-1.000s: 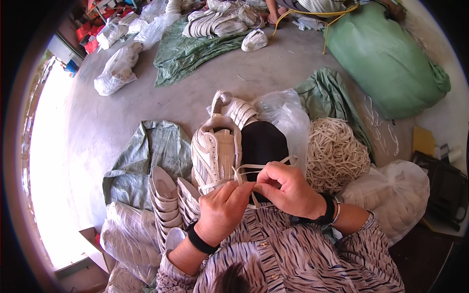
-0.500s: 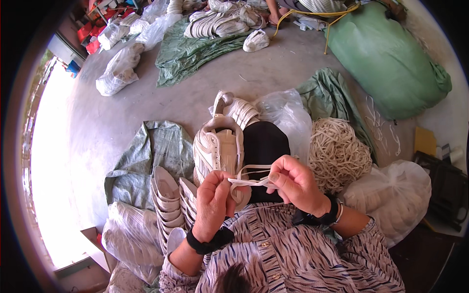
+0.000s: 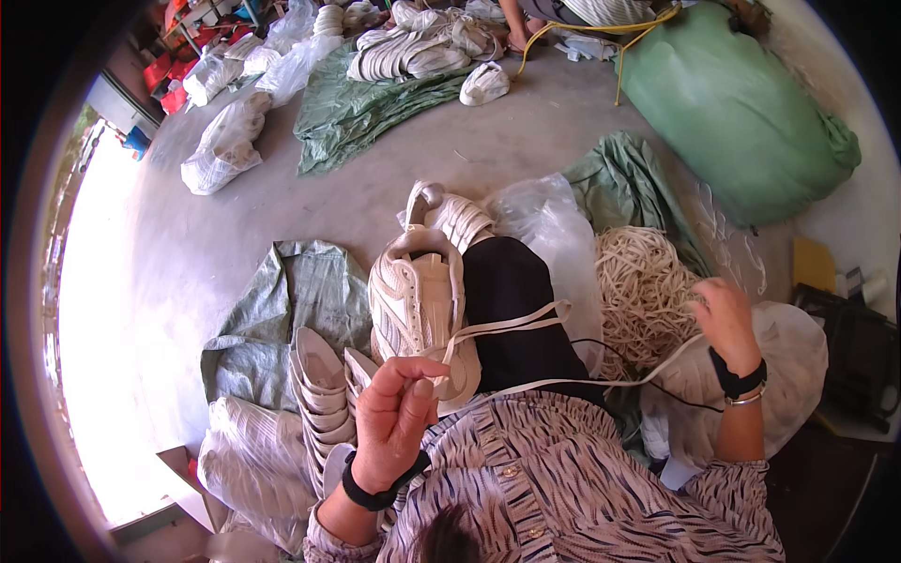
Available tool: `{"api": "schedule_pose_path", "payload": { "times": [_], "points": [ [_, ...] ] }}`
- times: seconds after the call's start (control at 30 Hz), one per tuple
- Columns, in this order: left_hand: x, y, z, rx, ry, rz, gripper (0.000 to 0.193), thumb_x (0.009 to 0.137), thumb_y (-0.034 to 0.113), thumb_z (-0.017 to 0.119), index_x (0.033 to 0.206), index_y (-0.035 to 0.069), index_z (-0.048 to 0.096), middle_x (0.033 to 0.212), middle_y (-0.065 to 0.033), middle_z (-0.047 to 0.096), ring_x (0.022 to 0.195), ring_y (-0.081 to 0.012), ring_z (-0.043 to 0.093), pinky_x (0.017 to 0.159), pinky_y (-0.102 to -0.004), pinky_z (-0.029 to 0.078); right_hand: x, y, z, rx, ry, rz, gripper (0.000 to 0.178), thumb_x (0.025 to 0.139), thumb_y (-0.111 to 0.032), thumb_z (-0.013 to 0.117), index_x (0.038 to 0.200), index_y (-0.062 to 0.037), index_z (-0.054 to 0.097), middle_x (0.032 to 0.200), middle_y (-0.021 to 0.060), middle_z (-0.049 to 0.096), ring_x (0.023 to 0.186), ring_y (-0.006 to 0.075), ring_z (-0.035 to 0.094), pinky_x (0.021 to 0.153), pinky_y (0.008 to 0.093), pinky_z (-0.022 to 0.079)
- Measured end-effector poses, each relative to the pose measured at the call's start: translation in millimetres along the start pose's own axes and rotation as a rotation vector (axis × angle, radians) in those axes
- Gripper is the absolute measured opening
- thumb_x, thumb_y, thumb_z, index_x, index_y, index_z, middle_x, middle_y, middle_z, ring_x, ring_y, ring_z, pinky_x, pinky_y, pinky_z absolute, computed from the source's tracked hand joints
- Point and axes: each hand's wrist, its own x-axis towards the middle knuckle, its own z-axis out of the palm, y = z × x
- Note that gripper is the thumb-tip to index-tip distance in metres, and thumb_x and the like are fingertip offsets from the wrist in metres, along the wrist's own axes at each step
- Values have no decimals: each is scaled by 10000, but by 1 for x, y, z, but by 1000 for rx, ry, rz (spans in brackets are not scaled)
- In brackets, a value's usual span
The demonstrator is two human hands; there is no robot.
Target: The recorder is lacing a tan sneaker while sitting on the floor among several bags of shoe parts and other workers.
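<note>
Pinched between the thumb and fingers of my left hand [image 3: 394, 413] is a cream shoelace [image 3: 502, 327], just in front of a beige sneaker upper [image 3: 413, 298]. The lace loops out over the black cloth [image 3: 511, 281] on my lap. Out to the right, my right hand [image 3: 728, 324] has its fingers closed on the lace's other end, which runs in a long slack curve across my front. That hand is beside a heap of loose cream laces [image 3: 643, 291]. The sneaker upper stands with its collar away from me; its lower end is partly behind my left hand.
Nested shoe uppers [image 3: 324, 394] stand at my left, next to a bagged bundle [image 3: 253, 450]. A filled clear bag [image 3: 788, 375] sits at my right. Farther off are a large green sack [image 3: 732, 113], a green sheet [image 3: 347, 113] with stacked uppers, and another person's arm [image 3: 515, 23].
My right hand has moved away from my left, out to the right, drawing the lace out long. My left hand has shifted slightly down and still pinches the lace.
</note>
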Motion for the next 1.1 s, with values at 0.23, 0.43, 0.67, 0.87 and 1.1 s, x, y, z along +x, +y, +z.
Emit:
{"api": "schedule_pose_path", "payload": {
  "times": [0.23,0.43,0.67,0.87,1.1],
  "points": [
    [-7,20,20,273,-54,224,125,893,-20,498,972,16,587,692,-7,563,588,-53,513,555,-199,425,50,-140,90,509,-136,-755,584,717,-85,686,1257,-43,466,1253,174,485,1143,313,482,957,374,393],
    [-1,24,13,426,-43,354,136,878,-50,443,926,-21,567,732,-40,591,625,-78,563,563,-200,450,32,-169,87,916,-576,-701,530,809,-71,620,1303,-64,429,992,137,582,886,203,577,755,302,450],
    [-7,27,-66,204,611,487,218,978,132,398,1033,28,582,844,-25,634,465,18,275,398,-150,195,33,-86,34,1390,-382,-34,223,969,-197,443,927,-27,581,585,30,543,429,74,458,430,203,389],
    [-71,48,-219,227,1303,407,289,964,183,408,1151,63,593,821,-1,561,465,3,279,388,-158,199,-23,298,-73,1676,295,371,196,972,-202,466,1097,-76,550,882,13,581,564,52,395,483,190,332],
    [-258,-3,-373,208,1842,283,334,916,78,357,1191,76,546,889,-68,613,459,-35,341,388,-173,277,-131,493,-141,2180,265,579,179,938,-242,536,820,-114,497,674,-27,404,643,95,414,625,222,366]
  ]
}}
